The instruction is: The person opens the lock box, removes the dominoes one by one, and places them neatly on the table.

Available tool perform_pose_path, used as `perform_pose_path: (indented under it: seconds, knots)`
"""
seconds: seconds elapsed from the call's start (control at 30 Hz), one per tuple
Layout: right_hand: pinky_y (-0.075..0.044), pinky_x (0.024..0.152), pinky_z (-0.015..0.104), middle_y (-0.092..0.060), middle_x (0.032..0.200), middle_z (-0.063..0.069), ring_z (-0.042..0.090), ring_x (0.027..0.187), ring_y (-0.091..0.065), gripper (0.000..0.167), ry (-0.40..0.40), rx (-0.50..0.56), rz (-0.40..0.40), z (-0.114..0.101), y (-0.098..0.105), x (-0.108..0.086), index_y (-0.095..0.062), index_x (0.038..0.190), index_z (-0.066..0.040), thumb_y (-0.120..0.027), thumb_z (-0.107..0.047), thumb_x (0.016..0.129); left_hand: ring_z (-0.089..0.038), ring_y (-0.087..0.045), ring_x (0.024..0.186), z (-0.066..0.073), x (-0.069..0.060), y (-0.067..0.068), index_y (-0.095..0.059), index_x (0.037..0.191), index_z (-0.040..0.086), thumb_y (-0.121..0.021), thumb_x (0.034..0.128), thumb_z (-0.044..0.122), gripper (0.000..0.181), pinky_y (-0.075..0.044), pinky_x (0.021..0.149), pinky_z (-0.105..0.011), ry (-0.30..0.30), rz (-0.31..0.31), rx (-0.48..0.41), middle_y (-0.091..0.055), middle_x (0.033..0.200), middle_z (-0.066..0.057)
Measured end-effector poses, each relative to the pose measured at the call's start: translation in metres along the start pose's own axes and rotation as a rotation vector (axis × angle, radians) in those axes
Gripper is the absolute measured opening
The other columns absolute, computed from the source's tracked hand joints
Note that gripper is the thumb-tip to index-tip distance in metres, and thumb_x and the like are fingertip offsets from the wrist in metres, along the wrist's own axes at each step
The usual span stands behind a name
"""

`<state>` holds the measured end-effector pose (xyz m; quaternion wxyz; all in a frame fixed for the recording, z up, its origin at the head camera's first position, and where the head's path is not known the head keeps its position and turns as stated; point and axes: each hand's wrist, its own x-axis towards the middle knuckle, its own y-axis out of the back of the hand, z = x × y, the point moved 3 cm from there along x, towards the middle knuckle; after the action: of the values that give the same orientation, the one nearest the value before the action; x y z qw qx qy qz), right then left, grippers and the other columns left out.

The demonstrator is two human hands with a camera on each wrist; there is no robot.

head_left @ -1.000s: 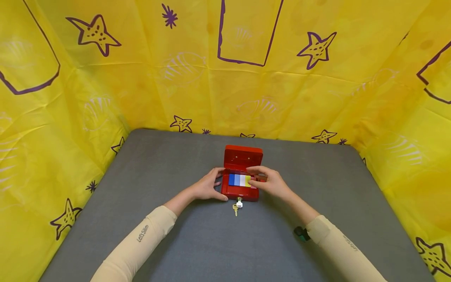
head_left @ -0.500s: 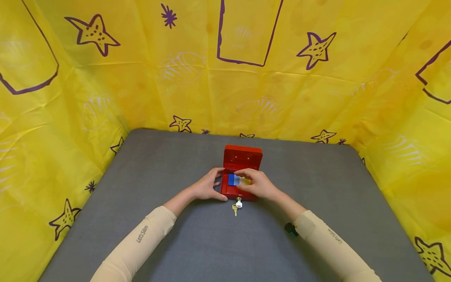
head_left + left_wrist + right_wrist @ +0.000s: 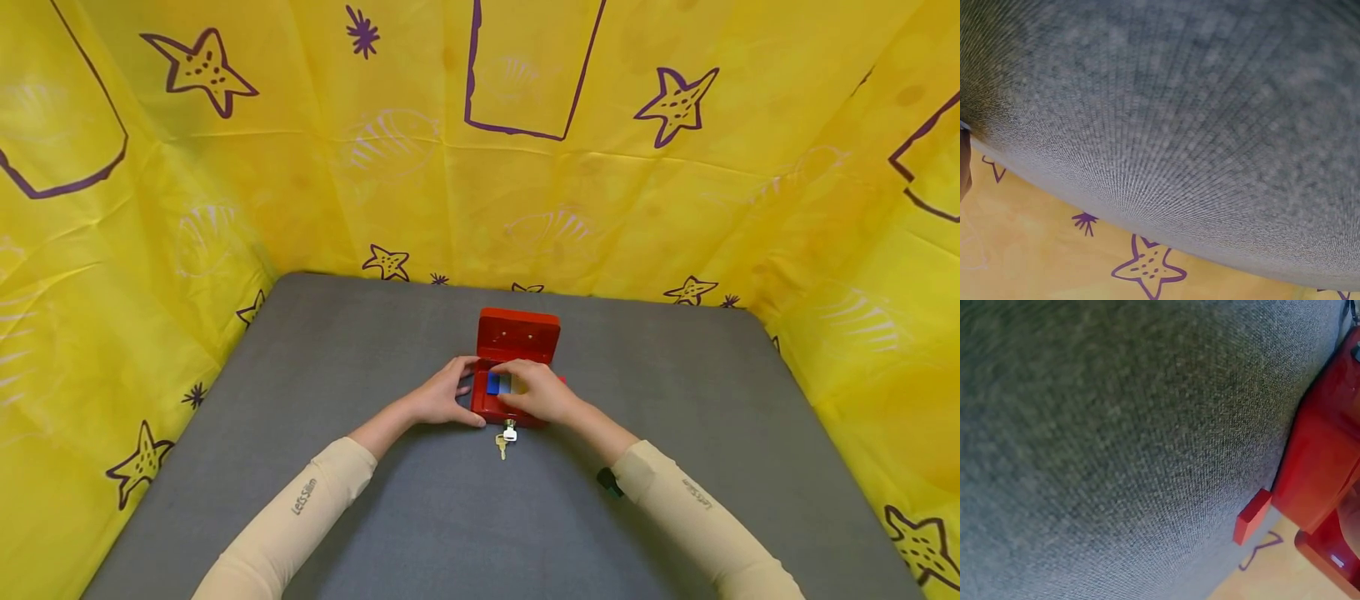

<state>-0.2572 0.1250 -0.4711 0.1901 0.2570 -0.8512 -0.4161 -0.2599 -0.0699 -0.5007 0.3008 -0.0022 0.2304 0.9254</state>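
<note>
A small red cash box point(image 3: 495, 410) stands on the grey table with its lid point(image 3: 517, 335) raised. Inside lies a row of coloured blocks; the blue block point(image 3: 492, 384) shows at the left end, and the others are partly or wholly covered. My left hand point(image 3: 442, 397) holds the box's left side, thumb at the front corner and fingers towards the back. Above the row, my right hand point(image 3: 542, 392) spans the blocks between thumb and fingers. At the front, a key point(image 3: 510, 432) sits in the lock and a second key point(image 3: 502, 446) hangs from it.
A red block point(image 3: 1252, 517) lies on the table beside the box's right wall in the right wrist view. Grey cloth point(image 3: 420, 508) covers the table. Yellow curtains point(image 3: 450, 192) with starfish drawings enclose its back and sides.
My right hand has moved left along the row, from the yellow and pink end to the light blue and white blocks. My left hand and the box have stayed in place.
</note>
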Motion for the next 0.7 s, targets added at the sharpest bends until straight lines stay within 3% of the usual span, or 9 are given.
perform_pose_path:
  seconds: [0.33,0.7]
  knots:
    - [-0.046,0.102,0.044,-0.065,0.122,0.011,0.026,0.112,-0.060,0.043,0.000,-0.106,-0.046,-0.0055,-0.0027,0.0026,-0.063,0.125,-0.004,-0.075,-0.018,0.086,-0.028,-0.037,0.137,0.0025,0.0003,0.0006,-0.023,0.149,0.009,-0.088,0.0721,0.017,0.100,-0.041,0.106,-0.038,0.001,0.000,0.016,-0.030,0.149,-0.012]
    - [-0.047,0.101,0.042,-0.066,0.119,0.010,0.025,0.111,-0.061,0.039,0.049,-0.118,-0.060,-0.0083,-0.0053,0.0022,-0.065,0.123,-0.004,-0.074,-0.018,0.088,-0.029,-0.037,0.137,0.0015,-0.0018,0.0007,-0.023,0.149,0.008,-0.087,0.0733,0.018,0.099,-0.041,0.105,-0.038,-0.005,0.001,0.020,-0.030,0.149,-0.013]
